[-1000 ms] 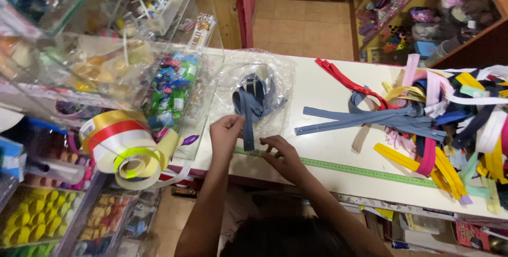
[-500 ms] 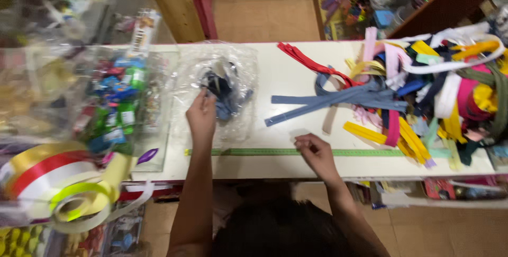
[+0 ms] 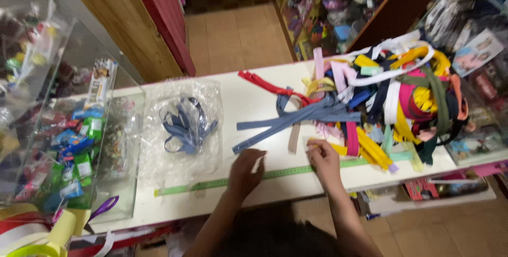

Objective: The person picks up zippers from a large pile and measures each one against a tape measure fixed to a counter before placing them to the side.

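White laminate counter (image 3: 264,124) now fills more of our view than half a second ago, the camera having swung right so the heaped pile of coloured zippers (image 3: 391,103) sits further in frame. Our left hand (image 3: 244,171), which was at the clear plastic bag of grey-blue zippers (image 3: 182,127), has left it and rests on the counter beside the green measuring tape (image 3: 211,184) that is stuck along the front edge; the fingers pinch a small white strip (image 3: 257,164), closed on it. Our right hand (image 3: 323,157) has shifted up from the tape to the near edge of the pile, fingertips pressed together at the end of a yellow zipper (image 3: 370,148); we cannot tell whether it grips that or merely touches it. Long grey-blue zippers (image 3: 296,122) trail from the pile toward the left hand. The bag lies flat, well apart from both hands. A dark head of hair at the bottom edge hides both forearms' lower parts. The glass display case (image 3: 79,140) on the left is blurred, its contents hard to make out; the ribbon rolls at the lower left corner are cut off.
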